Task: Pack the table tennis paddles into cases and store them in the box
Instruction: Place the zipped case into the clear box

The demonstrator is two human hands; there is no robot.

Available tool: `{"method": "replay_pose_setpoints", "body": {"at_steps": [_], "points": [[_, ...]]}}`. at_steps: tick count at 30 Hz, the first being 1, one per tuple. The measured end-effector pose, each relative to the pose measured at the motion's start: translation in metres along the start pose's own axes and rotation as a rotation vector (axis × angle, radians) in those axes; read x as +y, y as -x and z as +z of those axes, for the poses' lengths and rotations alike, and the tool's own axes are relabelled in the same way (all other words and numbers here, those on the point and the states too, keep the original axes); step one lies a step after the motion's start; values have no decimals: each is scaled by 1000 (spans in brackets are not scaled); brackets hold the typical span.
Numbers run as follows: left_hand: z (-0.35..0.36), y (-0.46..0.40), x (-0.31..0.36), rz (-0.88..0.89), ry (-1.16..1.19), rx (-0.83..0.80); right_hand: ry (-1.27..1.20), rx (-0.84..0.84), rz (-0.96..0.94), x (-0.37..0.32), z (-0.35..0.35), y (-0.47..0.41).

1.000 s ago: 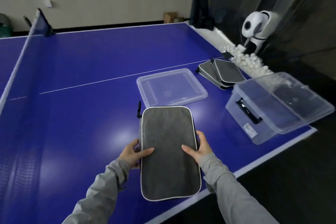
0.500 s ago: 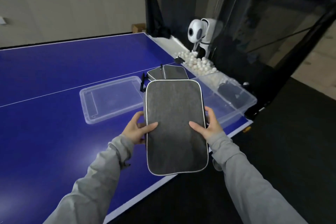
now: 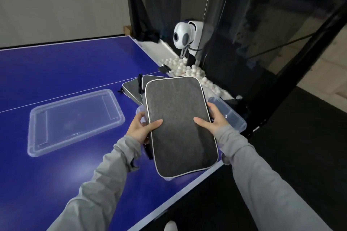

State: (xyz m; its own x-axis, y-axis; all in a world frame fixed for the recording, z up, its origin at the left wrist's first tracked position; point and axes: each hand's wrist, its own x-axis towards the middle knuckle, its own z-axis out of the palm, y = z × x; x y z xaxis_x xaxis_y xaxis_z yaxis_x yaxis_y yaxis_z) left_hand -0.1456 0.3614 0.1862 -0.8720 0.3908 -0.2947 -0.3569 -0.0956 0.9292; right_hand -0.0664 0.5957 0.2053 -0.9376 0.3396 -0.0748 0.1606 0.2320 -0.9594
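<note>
While the clear box [image 3: 235, 116] sits largely hidden beneath it, the grey case [image 3: 178, 124] is gripped above the box by the left hand [image 3: 139, 129] and right hand [image 3: 216, 120], thumbs on top.

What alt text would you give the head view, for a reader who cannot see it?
Both hands, left hand and right hand, hold a grey paddle case above the clear plastic box at the blue table's edge. The box lid lies on the table to the left, more cases and white balls behind.
</note>
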Motion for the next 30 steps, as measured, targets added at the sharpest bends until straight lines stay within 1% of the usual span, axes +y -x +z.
{"method": "replay_pose_setpoints", "body": {"at_steps": [3, 5, 7, 10, 11, 13, 15, 17, 22, 25, 27, 28, 30], "points": [[27, -40, 1, 36, 102, 92, -25, -24, 50, 6, -25, -37], [44, -58, 0, 60, 154, 201, -77, 30, 110, 16, -44, -50], [58, -73, -1, 78, 257, 278, -251, 91, 194, 30, -57, -58], [80, -86, -7, 85, 463, 322, -553, 54, 344, 44, -53, -66], [89, -88, -10, 85, 504, 334, -616, 64, 359, 48, -47, -70], [105, -90, -19, 104, 532, 369, -689, 162, 366, 55, -38, -84], [119, -89, -31, 131, 521, 416, -637, 237, 358, 61, -40, -97], [131, -85, -39, 143, 497, 460, -610, 213, 340, 67, -51, -111], [141, -72, -52, 119, 499, 490, -532, 17, 284, 72, -86, -160], [116, -59, -58, 112, 560, 632, -448, -115, 255, 75, -107, -188], [96, -50, -59, 92, 507, 724, -378, -185, 224, 77, -117, -198], [88, -48, -59, 79, 459, 731, -347, -217, 213, 78, -120, -201], [82, -49, -56, 11, 348, 670, -289, -284, 202, 80, -121, -203]]}}
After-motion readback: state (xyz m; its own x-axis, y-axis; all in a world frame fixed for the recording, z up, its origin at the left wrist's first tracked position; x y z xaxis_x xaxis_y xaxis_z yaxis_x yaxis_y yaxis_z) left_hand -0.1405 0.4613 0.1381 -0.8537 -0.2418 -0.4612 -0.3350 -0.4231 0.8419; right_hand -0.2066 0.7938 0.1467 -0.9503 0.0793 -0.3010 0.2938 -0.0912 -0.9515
